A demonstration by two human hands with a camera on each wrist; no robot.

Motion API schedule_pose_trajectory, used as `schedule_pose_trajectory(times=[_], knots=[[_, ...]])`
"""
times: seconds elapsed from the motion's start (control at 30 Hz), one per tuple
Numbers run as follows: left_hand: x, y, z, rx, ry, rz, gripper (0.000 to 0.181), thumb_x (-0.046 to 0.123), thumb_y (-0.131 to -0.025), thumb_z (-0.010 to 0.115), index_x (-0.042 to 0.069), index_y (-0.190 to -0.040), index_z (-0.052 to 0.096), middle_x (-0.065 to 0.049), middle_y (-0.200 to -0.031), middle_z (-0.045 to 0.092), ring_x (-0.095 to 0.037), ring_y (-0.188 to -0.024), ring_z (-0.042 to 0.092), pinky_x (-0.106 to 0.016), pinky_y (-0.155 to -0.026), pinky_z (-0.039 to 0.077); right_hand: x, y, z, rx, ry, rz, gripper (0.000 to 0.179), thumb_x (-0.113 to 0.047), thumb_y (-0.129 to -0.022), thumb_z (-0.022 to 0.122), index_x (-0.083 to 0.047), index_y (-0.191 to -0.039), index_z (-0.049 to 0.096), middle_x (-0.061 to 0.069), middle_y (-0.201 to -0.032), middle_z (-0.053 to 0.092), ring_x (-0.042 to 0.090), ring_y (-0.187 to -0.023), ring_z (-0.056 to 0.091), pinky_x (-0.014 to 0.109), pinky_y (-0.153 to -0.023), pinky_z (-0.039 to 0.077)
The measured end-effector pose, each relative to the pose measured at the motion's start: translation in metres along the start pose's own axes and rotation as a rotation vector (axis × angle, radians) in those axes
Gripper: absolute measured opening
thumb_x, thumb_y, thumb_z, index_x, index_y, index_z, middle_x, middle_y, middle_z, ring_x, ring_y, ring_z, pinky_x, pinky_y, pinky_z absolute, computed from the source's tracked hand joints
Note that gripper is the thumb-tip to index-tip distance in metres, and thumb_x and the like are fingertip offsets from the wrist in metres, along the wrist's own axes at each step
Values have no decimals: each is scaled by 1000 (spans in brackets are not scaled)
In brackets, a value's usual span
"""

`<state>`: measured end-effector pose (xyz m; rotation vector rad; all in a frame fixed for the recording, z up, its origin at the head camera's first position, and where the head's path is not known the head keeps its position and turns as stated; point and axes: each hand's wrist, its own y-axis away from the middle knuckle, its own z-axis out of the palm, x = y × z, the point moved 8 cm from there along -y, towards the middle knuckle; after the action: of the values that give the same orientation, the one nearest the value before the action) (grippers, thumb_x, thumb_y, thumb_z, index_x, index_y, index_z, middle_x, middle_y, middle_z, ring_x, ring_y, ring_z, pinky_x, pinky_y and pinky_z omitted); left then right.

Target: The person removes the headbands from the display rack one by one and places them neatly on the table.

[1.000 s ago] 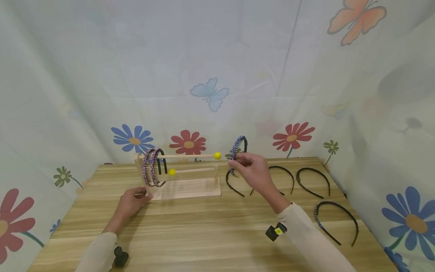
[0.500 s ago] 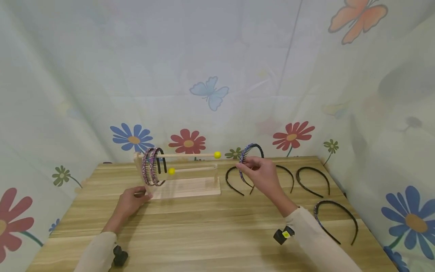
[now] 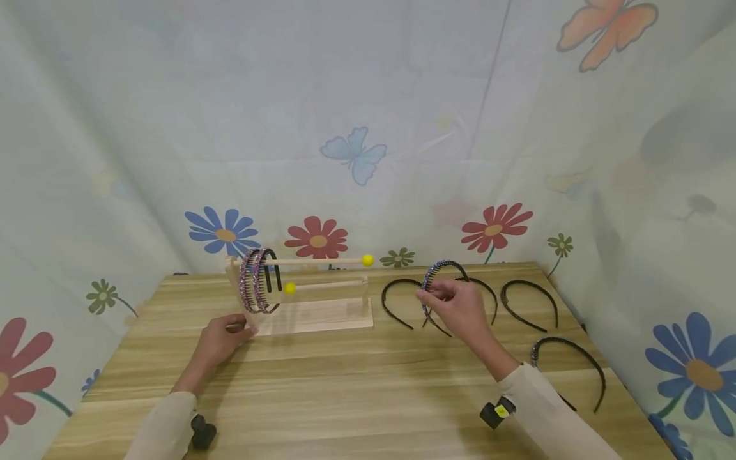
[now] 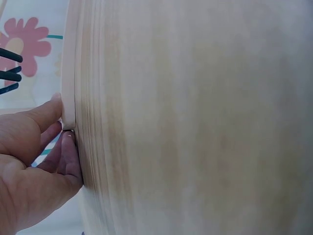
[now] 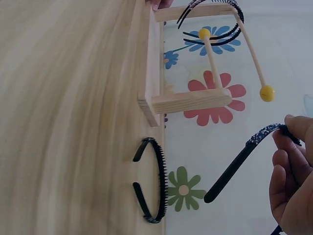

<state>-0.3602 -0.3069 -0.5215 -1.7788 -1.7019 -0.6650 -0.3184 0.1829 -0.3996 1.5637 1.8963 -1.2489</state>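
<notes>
Pinching a blue sparkly headband (image 3: 428,275) between thumb and fingers, the right grip (image 3: 461,310) holds it raised above the tabletop (image 3: 345,396), with the comb teeth on the inner side of its curve. Well apart to the left, the left grip (image 3: 223,342) is narrow too, its thumb and fingers on the near left corner of a wooden rack (image 3: 322,317). Above and right of the left grip, 2 pink sparkly headbands (image 3: 259,281) hang side by side around the upper bar (image 3: 322,261); that bar ends in a yellow ball left of the right grip. A lower bar (image 3: 328,285) also carries a yellow ball. On the tabletop, 1 dark headband (image 3: 384,299) lies just left of the right grip, 1 partly hidden headband (image 3: 495,303) lies behind it, and 2 more headbands (image 3: 582,350) lie farther right.
</notes>
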Motion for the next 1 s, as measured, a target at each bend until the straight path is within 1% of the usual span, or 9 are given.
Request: schedule_pose_trajectory(times=[0.07, 0.2, 0.37, 0.6, 0.8, 1.0], knots=[[0, 0, 0, -3, 2, -5, 52, 28, -97, 73, -9, -132, 62, -30, -130, 64, -44, -114, 66, -53, -91, 56, 7, 4, -1, -4, 8, 26, 31, -35, -88, 82, -7, -102, 80, 7, -90, 78, 18, -80, 73, 31, -66, 56], [-1, -1, 0, -5, -9, -22, 52, 27, -97, 72, -10, -132, 62, -30, -131, 64, -45, -115, 66, -54, -92, 56, 21, 11, -5, -8, 25, 88, 37, -37, -88, 82, -5, -106, 80, 9, -93, 78, 22, -84, 74, 34, -68, 58], [-3, -2, 1, -6, -20, -30, 52, 27, -97, 72, -10, -132, 61, -30, -130, 64, -45, -116, 65, -54, -92, 56, 36, 19, -10, -18, 52, 133, 35, -33, -89, 82, -4, -108, 79, 12, -97, 77, 24, -87, 74, 39, -70, 60], [-3, -3, 1, -3, -28, -19, 50, 26, -97, 72, -10, -131, 62, -29, -129, 65, -45, -115, 66, -54, -92, 55, 58, 29, -14, -45, 102, 194, 35, -35, -90, 81, -4, -106, 78, 11, -98, 78, 23, -87, 74, 38, -70, 60], [-2, -2, 2, -3, -21, -25, 50, 25, -98, 72, -10, -132, 62, -29, -130, 64, -45, -116, 66, -54, -93, 55, 73, 36, -16, -67, 124, 220, 32, -30, -90, 81, -1, -104, 79, 12, -95, 78, 24, -85, 74, 37, -69, 60], [-2, -2, 1, -6, -15, -22, 51, 25, -98, 71, -10, -133, 61, -29, -131, 64, -45, -116, 66, -53, -92, 56, 86, 43, -20, -72, 146, 235, 33, -31, -90, 80, -1, -103, 79, 12, -95, 78, 24, -86, 74, 39, -71, 60]])
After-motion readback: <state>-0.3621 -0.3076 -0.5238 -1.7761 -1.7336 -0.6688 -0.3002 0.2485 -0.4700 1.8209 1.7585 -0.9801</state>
